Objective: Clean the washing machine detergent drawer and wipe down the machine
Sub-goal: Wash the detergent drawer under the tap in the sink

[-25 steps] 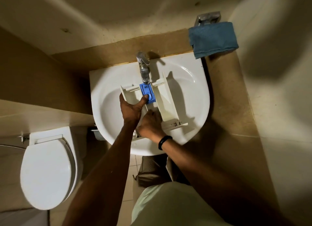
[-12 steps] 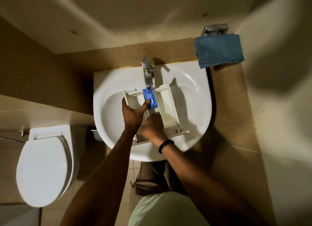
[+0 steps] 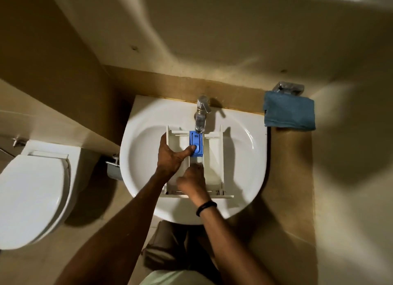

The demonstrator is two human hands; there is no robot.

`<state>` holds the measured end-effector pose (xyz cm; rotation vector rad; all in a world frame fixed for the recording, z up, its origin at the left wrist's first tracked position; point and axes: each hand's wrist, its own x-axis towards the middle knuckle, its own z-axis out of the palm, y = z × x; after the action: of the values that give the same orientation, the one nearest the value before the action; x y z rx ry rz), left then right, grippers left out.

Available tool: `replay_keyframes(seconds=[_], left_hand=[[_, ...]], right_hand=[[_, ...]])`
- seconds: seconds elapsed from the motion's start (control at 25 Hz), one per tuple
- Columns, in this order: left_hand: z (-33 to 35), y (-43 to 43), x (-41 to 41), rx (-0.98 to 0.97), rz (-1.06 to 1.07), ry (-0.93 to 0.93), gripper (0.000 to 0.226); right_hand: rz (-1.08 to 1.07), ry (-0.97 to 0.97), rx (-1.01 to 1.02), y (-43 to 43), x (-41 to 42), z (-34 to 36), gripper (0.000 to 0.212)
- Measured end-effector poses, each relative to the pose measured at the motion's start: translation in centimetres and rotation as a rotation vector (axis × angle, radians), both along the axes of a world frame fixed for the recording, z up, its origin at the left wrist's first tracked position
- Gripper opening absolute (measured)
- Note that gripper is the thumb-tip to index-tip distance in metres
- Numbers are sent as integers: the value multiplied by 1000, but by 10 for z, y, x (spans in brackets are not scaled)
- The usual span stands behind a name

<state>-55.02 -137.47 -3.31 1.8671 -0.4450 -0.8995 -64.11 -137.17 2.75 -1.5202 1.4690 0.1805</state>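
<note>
White plastic detergent drawer [image 3: 212, 157] lies in the sink [image 3: 244, 178], under both hands. The left hand [image 3: 170, 159] grips its left wall, thumb on the blue insert [image 3: 196, 139]. The right hand [image 3: 192, 182] reaches into the middle compartment, too blurred to tell its grasp. A tap [image 3: 201, 116] stands beyond them, with a blue towel [image 3: 289, 112] far right and a toilet [image 3: 32, 199] left.

The left grip [image 3: 170, 159] is clasping the left wall of the white plastic detergent drawer [image 3: 213, 157], thumb stretching inward. The right grip [image 3: 192, 183], blurred, is curling downward inside its near end.
</note>
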Motion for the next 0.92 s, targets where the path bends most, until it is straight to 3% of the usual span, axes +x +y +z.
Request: replay_keyframes(seconds=[0.12,0.2,0.6,0.72,0.84,0.92], left_hand=[[-7,4,2,-10,15,12,97],[-5,3,0,-18,17,8,100],[-6,4,-1,-44,34,-1,94],[-4,3,-1,-51,25,-6,96],[-6,4,-3,-52,30,-3,96],[-5,3,-3,-50,25,-6,95]], right_hand=[[-29,63,-98,0,-1,-3,79],[25,44,-48,6,3,-1,77],[-8,95,-216,7,-1,-5,76],[87,76,-122,6,-1,-2,61],[22,98,-230,5,-4,-5,74],[97,84,-173,5,-3,-2,68]])
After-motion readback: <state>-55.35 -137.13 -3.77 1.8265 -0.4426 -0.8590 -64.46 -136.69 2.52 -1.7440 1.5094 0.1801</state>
